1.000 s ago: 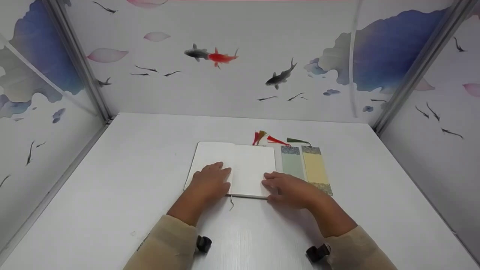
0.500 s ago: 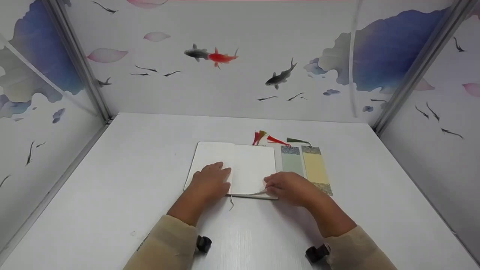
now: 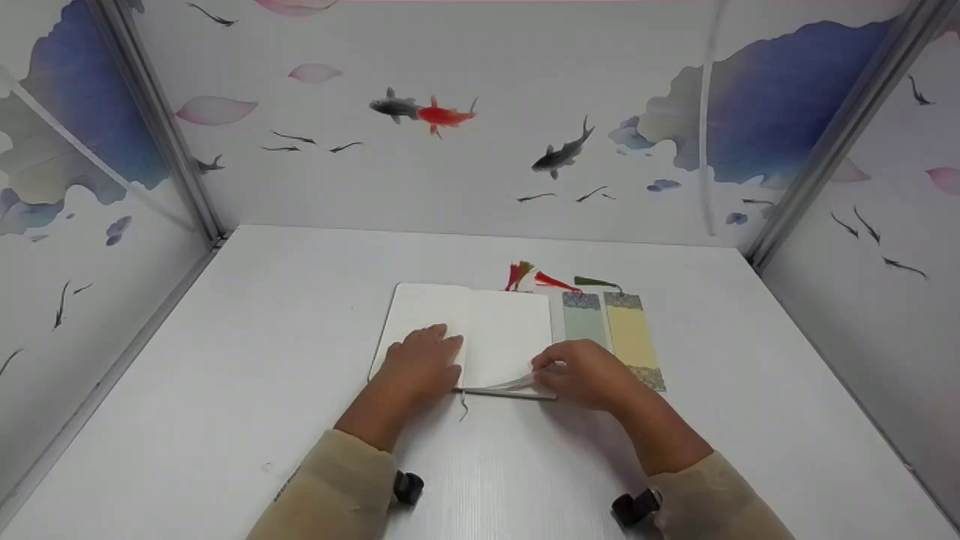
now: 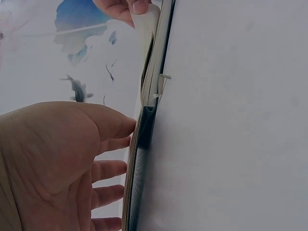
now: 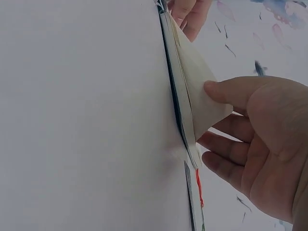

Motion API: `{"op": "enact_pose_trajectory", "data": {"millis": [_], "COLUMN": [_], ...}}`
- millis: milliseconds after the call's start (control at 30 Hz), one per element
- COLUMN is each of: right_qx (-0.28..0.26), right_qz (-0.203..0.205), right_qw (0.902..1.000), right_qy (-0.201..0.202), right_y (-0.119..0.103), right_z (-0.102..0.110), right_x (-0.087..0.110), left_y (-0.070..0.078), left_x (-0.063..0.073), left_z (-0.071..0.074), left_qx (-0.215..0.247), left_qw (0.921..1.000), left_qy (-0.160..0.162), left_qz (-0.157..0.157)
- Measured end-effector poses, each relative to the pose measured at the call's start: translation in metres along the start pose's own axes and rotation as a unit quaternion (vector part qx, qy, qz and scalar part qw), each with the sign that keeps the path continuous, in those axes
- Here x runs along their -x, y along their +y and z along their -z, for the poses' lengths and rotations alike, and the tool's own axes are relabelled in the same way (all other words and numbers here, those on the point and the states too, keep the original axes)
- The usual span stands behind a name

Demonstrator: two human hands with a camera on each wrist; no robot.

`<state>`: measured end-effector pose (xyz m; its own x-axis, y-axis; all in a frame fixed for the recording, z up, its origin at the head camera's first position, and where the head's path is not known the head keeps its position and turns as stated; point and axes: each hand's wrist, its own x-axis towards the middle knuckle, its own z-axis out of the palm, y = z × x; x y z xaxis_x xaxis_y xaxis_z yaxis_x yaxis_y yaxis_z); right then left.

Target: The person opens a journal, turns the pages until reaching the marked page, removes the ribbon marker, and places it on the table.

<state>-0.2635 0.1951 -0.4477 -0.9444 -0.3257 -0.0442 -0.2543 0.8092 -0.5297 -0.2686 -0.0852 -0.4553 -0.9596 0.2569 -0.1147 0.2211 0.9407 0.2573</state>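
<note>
Head view showed a notebook (image 3: 502, 330) lying open under both hands, mostly left of the right hand (image 3: 581, 375). That hand pinched the near corner of a raised page (image 5: 199, 86), thumb on one face, fingers behind. Left of this pinch, the left hand (image 3: 420, 364) rested on the left page (image 3: 427, 307), fingers loosely extended. A ribbon (image 3: 463, 408) poked out at the notebook's near edge, between the hands. Beyond the pinch and to its right lay a green bookmark (image 3: 583, 324), partly hidden by the right hand, with a yellow bookmark (image 3: 630, 330) farther right
</note>
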Motion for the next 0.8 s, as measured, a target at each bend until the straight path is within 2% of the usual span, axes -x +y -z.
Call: {"op": "enact_pose_trajectory", "data": {"millis": [333, 567, 800], "right_qx": [-0.021, -0.018, -0.008], "right_qz": [0.000, -0.010, 0.016], "right_qw": [0.9993, 0.9989, 0.9955], "right_qy": [0.030, 0.043, 0.093], "right_y": [-0.002, -0.006, -0.010], "right_z": [0.004, 0.004, 0.007], "right_x": [0.001, 0.001, 0.002], "left_y": [0.001, 0.002, 0.004], "left_x": [0.000, 0.000, 0.001], "left_z": [-0.001, 0.000, 0.001], "left_qx": [-0.003, 0.005, 0.028], "left_qw": [0.9998, 0.9998, 0.9995], "left_qy": [0.013, 0.010, 0.012], "left_qz": [-0.015, -0.014, -0.010]}}
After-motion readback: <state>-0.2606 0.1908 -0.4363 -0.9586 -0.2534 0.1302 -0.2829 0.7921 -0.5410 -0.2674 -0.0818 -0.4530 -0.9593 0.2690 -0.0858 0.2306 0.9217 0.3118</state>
